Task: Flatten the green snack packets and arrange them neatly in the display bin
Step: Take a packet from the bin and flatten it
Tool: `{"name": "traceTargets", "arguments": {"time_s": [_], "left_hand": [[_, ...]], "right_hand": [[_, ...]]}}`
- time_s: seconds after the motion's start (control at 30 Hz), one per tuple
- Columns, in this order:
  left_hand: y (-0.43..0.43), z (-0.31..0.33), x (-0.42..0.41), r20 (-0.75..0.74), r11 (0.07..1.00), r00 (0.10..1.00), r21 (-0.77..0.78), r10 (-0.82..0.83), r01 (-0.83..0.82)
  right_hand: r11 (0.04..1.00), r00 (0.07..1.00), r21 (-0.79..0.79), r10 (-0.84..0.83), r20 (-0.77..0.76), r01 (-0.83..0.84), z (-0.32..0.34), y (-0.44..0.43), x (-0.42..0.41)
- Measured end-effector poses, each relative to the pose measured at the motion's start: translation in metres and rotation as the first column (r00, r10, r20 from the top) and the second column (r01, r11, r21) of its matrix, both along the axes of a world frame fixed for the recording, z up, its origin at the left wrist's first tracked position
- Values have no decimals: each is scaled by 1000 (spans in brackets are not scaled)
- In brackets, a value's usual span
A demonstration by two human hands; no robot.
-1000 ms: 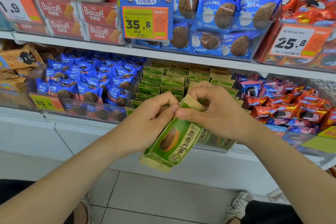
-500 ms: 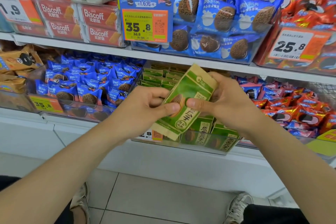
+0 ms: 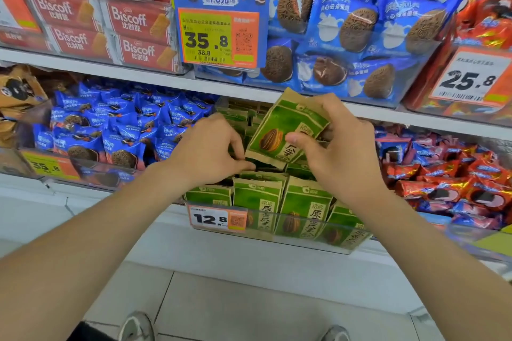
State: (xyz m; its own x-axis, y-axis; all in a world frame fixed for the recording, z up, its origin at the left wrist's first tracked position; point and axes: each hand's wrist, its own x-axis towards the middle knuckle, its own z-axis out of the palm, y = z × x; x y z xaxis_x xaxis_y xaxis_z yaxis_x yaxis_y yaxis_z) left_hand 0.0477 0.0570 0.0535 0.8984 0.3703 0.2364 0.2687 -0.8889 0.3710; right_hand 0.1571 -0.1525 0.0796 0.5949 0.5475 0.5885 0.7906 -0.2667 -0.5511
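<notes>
Both hands raised over the display bin (image 3: 343, 243): right hand (image 3: 343, 152) grip holds a green packet (image 3: 285, 130), left hand (image 3: 210, 152) pinched narrow

Bare forearms without sleeves, grey sneakers (image 3: 137, 325), dark trouser leg (image 3: 88, 332)

Right hand (image 3: 342, 147) pinches a green packet (image 3: 285, 126), tilted, above the display bin (image 3: 343, 241); left hand (image 3: 206, 152) just beside it, fingers down among packed green packets (image 3: 259, 196).

Red boxes (image 3: 133, 22) are reading "Biscoff", while price tags are showing 35.8 (image 3: 206, 37), 25.8 (image 3: 471, 79) and 12.8 (image 3: 210, 219).
</notes>
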Motion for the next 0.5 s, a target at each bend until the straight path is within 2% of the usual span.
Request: {"name": "traceTargets", "arguments": {"time_s": [0.23, 0.37, 0.5], "left_hand": [[1, 4, -4, -32, 999, 999, -33, 6, -7], [-1, 6, -4, -37, 1000, 999, -29, 11, -12], [-3, 4, -3, -66, 999, 998, 40, -2, 4]], "right_hand": [[997, 986, -33, 73, 152, -69, -16, 16, 15], [973, 957, -198, 166, 237, -120, -19, 22, 25], [919, 928, -391, 186, 322, -48, -24, 33, 30]]}}
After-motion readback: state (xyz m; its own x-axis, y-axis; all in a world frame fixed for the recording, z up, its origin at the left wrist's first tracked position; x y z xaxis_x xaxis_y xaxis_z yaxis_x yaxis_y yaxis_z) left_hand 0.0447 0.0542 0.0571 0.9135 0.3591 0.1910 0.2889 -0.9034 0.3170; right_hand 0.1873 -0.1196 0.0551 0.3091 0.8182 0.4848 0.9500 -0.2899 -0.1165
